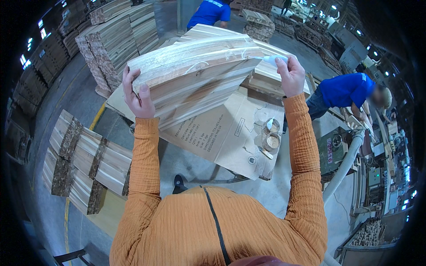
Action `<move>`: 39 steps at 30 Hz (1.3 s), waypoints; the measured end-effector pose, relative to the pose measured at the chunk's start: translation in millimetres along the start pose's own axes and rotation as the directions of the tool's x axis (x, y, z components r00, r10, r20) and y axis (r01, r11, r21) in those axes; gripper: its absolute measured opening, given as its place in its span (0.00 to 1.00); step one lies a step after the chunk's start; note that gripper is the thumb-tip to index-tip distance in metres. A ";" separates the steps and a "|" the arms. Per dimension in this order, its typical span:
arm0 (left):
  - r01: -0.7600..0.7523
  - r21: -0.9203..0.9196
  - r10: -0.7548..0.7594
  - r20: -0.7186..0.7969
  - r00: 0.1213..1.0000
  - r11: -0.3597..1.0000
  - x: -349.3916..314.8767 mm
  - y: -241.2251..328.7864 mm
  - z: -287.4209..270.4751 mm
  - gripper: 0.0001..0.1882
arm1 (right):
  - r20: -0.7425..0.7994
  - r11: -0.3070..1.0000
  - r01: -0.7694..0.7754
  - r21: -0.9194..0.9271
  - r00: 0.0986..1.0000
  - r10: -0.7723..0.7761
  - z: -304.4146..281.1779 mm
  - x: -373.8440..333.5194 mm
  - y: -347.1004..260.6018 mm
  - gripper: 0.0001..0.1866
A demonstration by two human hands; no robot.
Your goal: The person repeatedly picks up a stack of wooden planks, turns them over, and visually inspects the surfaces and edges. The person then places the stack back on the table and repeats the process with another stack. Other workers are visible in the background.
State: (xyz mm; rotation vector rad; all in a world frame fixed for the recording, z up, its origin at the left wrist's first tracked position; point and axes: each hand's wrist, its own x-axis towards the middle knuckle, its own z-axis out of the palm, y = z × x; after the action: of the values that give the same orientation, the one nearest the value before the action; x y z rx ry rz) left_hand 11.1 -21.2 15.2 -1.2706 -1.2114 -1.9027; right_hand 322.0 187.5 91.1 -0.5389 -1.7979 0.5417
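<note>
My left hand [139,96] is closed on the left end of a pale wooden panel [199,91]. The panel stands tilted, its long upper edge turned up toward me, with wavy whitish lines along that edge. In my right hand [292,76] is a small pale blue squeeze bottle [271,60], pinched between thumb and fingers. Its thin nozzle points left, at the right end of the panel's edge; whether it touches the wood I cannot tell. More wooden panels [266,77] lie behind, partly hidden by the raised one.
Printed cardboard [206,144] covers the table, with two small round containers [271,142] at its right. Stacked boards stand at far left [126,42] and near left [91,159]. A co-worker in blue [341,91] bends at right; another [208,13] is beyond the table. A ribbed hose [346,162] runs at right.
</note>
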 end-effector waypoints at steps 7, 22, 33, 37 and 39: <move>-0.019 0.017 0.019 0.008 1.000 1.000 0.7 0.6 -0.3 0.20 | 0.041 0.999 -0.020 -0.045 0.999 0.022 -3.7 0.2 1.5 0.12; -0.003 0.007 0.003 -0.018 1.000 1.000 2.6 1.9 1.4 0.21 | 0.171 0.856 -0.261 0.447 0.964 0.204 34.5 -25.3 -32.4 0.10; -0.014 -0.002 0.014 -0.035 0.999 1.000 2.8 1.1 1.3 0.20 | 0.250 0.881 -0.212 0.422 0.962 0.112 71.0 -30.5 -68.5 0.11; -0.005 0.016 0.006 -0.037 0.999 1.000 2.7 2.6 2.6 0.20 | 0.259 0.887 -0.210 0.412 0.960 0.108 70.8 -30.0 -62.6 0.11; -0.005 0.005 0.005 -0.036 0.999 1.000 3.1 3.2 2.5 0.20 | 0.265 0.893 -0.210 0.397 0.958 0.108 70.5 -30.4 -60.7 0.11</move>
State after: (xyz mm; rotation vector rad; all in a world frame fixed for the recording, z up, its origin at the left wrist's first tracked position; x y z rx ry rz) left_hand 13.6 -20.3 19.7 -1.2309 -1.1929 -1.9101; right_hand 257.1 114.4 86.3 -0.3308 -1.7917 1.1214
